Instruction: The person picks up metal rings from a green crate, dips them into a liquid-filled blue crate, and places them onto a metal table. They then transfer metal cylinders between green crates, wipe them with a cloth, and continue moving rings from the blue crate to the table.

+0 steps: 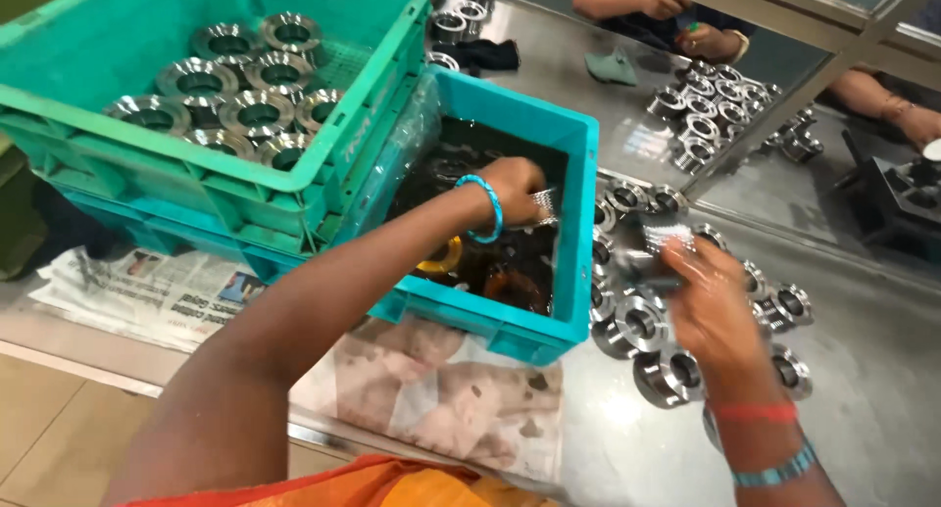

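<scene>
Steel fitting gripped by left hand over blue tub; right hand, at three o'clock, grips another blurred fitting.

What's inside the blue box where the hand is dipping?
The blue box holds dark liquid. The left hand reaches in, holding a shiny metal piece. A yellow ring and round parts show through faintly. The liquid and arm hide what lies on the bottom.

Green crate, turquoise crate of dark liquid, silver metal rings, blue bangle, orange garment, grey steel surface.
</scene>
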